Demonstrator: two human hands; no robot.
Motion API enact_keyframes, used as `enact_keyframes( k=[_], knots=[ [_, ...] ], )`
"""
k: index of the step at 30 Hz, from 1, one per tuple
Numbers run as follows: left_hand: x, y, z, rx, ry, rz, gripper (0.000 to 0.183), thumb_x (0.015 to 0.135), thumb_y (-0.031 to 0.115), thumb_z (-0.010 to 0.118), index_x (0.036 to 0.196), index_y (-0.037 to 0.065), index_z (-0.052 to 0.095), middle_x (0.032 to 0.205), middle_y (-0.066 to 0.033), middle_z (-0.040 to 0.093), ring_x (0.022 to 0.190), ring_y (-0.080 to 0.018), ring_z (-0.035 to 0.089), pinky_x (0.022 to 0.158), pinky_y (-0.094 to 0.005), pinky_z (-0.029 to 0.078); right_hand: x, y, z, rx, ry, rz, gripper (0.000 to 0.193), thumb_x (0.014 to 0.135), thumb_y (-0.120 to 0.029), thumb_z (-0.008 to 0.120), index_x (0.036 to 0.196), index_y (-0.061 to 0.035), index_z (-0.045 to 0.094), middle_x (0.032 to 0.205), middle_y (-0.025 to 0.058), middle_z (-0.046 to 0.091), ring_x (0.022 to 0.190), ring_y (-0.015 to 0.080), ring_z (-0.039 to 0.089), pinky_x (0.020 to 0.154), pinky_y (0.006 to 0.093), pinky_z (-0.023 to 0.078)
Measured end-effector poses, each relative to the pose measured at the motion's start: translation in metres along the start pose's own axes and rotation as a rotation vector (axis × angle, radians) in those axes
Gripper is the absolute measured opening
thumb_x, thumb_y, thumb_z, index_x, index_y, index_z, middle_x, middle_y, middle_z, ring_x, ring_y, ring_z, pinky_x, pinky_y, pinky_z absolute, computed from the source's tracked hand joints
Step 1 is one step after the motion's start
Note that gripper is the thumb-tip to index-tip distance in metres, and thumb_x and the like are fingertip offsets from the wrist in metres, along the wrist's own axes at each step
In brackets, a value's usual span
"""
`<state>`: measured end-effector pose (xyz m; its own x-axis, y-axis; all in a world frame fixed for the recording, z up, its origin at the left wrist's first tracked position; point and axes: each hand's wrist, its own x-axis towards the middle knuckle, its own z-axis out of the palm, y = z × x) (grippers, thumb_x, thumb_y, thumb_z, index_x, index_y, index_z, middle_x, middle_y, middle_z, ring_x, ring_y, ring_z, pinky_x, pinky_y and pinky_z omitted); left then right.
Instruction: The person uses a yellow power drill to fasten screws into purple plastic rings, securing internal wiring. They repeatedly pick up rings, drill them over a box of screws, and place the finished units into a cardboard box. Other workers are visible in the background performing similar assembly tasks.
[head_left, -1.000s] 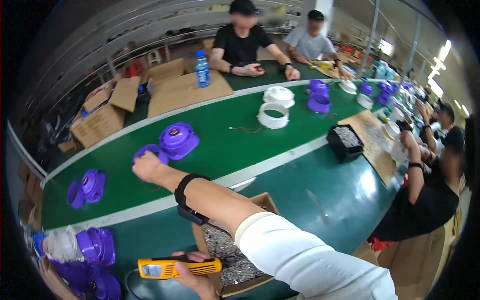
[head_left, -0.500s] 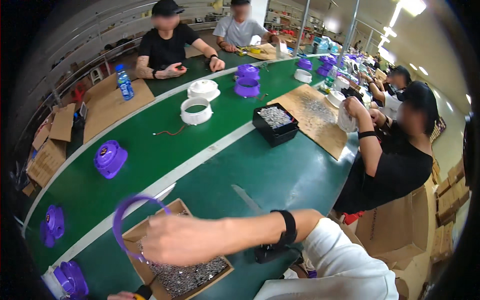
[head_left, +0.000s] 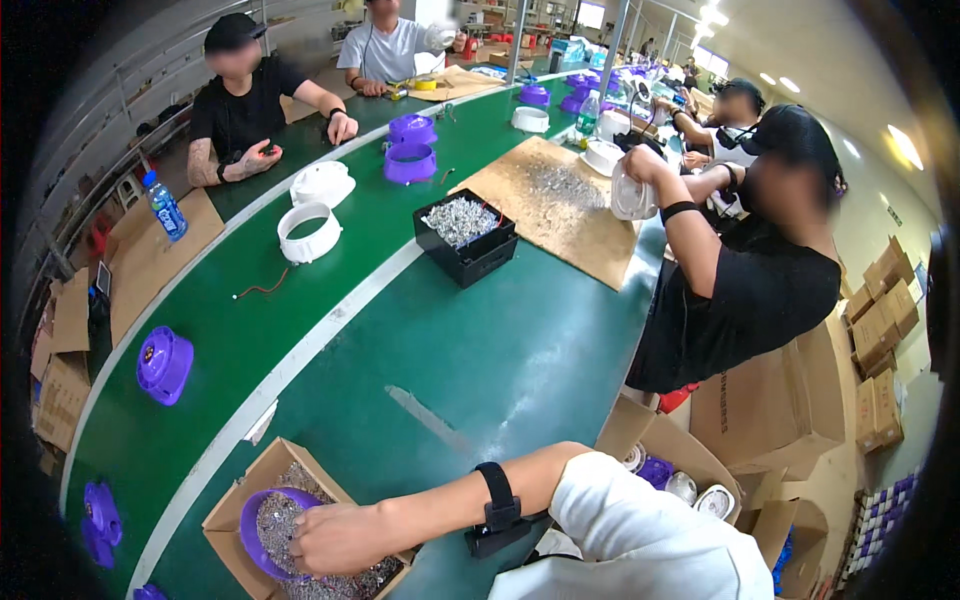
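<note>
A purple ring (head_left: 251,535) is held by the right hand (head_left: 345,538) inside the cardboard box (head_left: 232,497); its right side is covered by the hand, so the fingertips are hidden and the exact grip cannot be made out. The left hand is not shown, and its state cannot be told. Some of the small metal pieces (head_left: 345,585) are hidden under ring and hand, and the box's near end is cut off by the frame. Left of the box, two purple parts (head_left: 100,520) are seen, partly overlapped. Beyond the box, a broad stretch of green worktop (head_left: 440,340) is left for moving, bounded by a pale strip (head_left: 330,322) on its left and a black bin (head_left: 482,262) farther off.
</note>
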<state>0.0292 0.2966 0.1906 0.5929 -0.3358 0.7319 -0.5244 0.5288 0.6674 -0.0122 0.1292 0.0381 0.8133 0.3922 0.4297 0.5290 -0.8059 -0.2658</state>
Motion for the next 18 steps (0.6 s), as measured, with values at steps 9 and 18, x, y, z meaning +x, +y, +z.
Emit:
enact_keyframes(
  k=[9, 18],
  knots=[
    [-0.002, -0.032, -0.016, -0.180, 0.033, -0.260, 0.042, 0.090, 0.036, 0.056, 0.110, 0.005, 0.036, 0.058, -0.0044, 0.043, 0.041, -0.0122, 0.039, 0.041, -0.0205, 0.033, 0.006, 0.000, -0.016, 0.085, -0.236, 0.083, 0.015, 0.073, -0.020, 0.058, 0.074, -0.0059, 0.063, 0.078, 0.0080, 0.060, 0.081, 0.0255, 0.061, 0.075, 0.0358, 0.048],
    [0.005, -0.033, 0.002, 0.020, -0.041, -0.294, 0.052, 0.089, 0.047, 0.050, 0.106, 0.000, 0.038, 0.058, -0.0073, 0.044, 0.037, -0.0143, 0.036, 0.037, -0.0271, 0.031, -0.006, 0.004, -0.028, 0.102, -0.100, 0.054, 0.017, 0.080, -0.024, 0.057, 0.076, -0.0080, 0.060, 0.078, 0.0050, 0.055, 0.084, 0.0219, 0.058, 0.078, 0.0330, 0.045]
  ],
)
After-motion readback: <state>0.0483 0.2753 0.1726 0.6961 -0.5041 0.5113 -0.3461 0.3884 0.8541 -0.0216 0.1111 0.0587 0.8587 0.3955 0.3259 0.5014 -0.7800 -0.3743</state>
